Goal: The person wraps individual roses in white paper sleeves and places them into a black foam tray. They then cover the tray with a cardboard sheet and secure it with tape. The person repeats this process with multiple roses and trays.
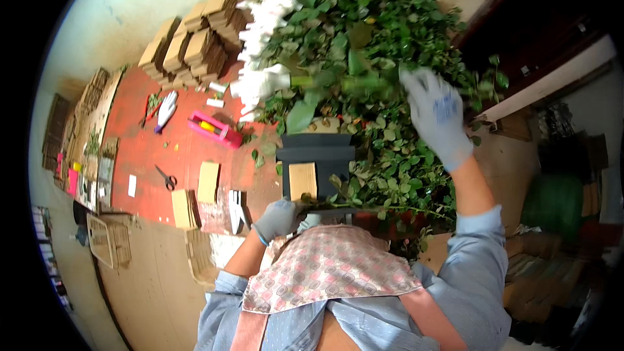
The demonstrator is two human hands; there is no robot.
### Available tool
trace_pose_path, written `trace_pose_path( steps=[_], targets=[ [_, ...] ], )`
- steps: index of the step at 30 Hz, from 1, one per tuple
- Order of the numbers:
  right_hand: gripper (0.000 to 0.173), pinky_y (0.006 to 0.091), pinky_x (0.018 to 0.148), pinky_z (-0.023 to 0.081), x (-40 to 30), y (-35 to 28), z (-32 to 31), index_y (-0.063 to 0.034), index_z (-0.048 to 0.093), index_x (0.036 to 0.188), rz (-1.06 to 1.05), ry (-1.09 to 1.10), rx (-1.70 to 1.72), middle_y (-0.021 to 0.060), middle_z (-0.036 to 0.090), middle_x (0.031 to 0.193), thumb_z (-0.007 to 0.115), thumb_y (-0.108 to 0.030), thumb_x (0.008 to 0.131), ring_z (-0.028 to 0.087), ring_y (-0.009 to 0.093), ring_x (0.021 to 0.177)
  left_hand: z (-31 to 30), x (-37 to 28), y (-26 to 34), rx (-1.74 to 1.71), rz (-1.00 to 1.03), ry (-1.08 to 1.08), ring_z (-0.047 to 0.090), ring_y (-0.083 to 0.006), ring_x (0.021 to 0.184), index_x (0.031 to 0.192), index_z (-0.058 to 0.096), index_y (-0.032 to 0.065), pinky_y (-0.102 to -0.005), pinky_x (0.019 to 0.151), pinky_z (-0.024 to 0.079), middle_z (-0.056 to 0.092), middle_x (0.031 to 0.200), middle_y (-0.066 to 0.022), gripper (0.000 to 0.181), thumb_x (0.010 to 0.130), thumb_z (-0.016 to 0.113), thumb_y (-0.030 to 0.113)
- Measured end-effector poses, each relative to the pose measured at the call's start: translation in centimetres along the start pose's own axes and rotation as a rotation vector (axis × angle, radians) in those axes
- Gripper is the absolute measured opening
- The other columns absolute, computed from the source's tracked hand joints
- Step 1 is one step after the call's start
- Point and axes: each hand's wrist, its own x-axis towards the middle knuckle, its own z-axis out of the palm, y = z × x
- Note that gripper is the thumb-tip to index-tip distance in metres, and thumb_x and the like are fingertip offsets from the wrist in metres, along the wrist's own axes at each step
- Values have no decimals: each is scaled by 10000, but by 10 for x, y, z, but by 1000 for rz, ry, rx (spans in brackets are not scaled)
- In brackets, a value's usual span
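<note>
My left hand [277, 219], in a grey glove, is at the near edge of the red table by the bottom of a black stand [317, 148]. Its fingers are partly hidden beside the end of a leafy rose stem [351, 204]. A corrugated cardboard piece [302, 181] lies on the stand. My right hand [433, 102], gloved and blurred by motion, is raised over the big pile of leafy rose stems [375, 24]. Near its fingertips is a blurred green stem [360, 83], with a white-sleeved head [263, 83] at its left end; whether the hand holds it is unclear.
Stacks of cardboard pieces [195, 48] stand at the back left of the red table [141, 156]. Before them lie a pink holder [214, 129], a white glove [167, 107], black-handled scissors [169, 181] and more cardboard [208, 182]. A plastic basket [109, 241] stands at lower left.
</note>
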Motion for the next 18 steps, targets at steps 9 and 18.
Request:
trace_pose_path(
  steps=[9, 18],
  targets=[
    [223, 436, 706, 534, -185, -105, 116, -91, 617, 1087, 53, -854, 295, 137, 608, 1020, 579, -121, 870, 661, 318, 874, 1, 0, 2, -65, -81, -98, 630, -369, 948, 1177, 678, 118, -482, 804, 526, 695, 957, -153, 312, 899, 637, 252],
    [125, 395, 717, 530, -122, -156, 106, -112, 609, 991, -84, -900, 31, 80, 609, 927, 597, -182, 888, 660, 253, 872, -9, 3, 9, -73, -93, -121, 623, -347, 1019, 1227, 676, 103, -458, 872, 521, 716, 1074, -104, 353, 899, 614, 220]
  ],
)
